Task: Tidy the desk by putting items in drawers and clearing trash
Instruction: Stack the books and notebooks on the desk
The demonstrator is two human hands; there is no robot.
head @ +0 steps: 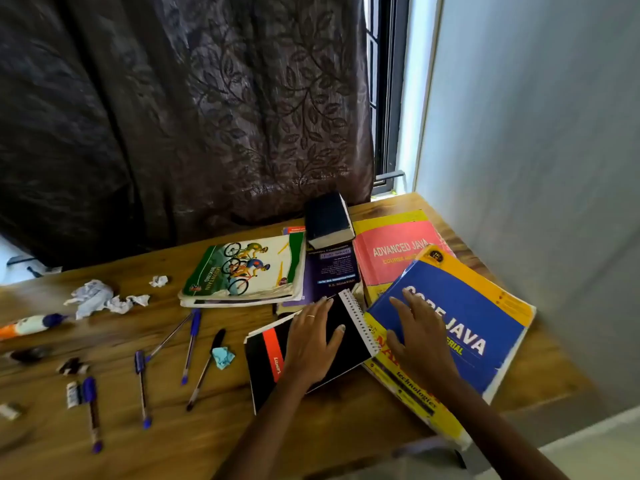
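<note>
My left hand (313,341) lies flat with spread fingers on a black spiral notebook (349,336) that has a red stripe. My right hand (417,336) presses flat on the blue and yellow Core Java book (478,317), which overhangs the desk's right front edge. Behind them lie a pink Advanced Java book (391,258), a purple book (334,271), a cycling-cover notebook (246,268) and a thick dark book (327,220). Crumpled white paper (95,297), a smaller white scrap (158,280) and a blue paper ball (222,356) sit on the wooden desk (214,441).
Several blue and black pens (190,344) lie scattered left of the notebook. A glue tube (31,323) and small wrappers (72,367) sit at the far left. A dark curtain (173,116) hangs behind the desk, a wall stands at the right.
</note>
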